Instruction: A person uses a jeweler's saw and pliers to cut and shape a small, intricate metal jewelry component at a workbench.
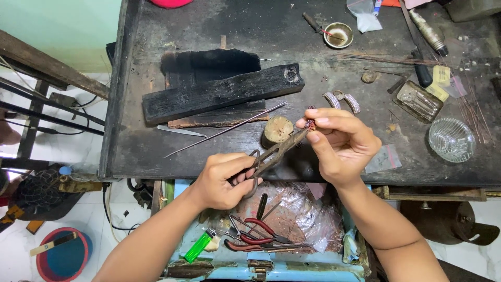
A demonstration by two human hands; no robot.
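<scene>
The left hand (pixel 223 180) grips the loop handles of rusty metal shears (pixel 274 154), blades pointing to two o'clock. The right hand (pixel 339 143) pinches a small reddish beaded ring (pixel 311 124) between thumb and fingertips, touching the blade tips, above the dark scorched workbench (pixel 334 73).

Wood block (pixel 223 92) behind hands, glass dish (pixel 451 139) right, lighter (pixel 198 246) in drawer (pixel 271 269) below.

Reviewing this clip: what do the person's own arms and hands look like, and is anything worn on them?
Both forearms are bare as far as the frame shows, with no sleeves in view. The left hand and right hand wear no gloves, and no watch, bracelet or ring is visible. Fingernails look short and unpainted.
</scene>
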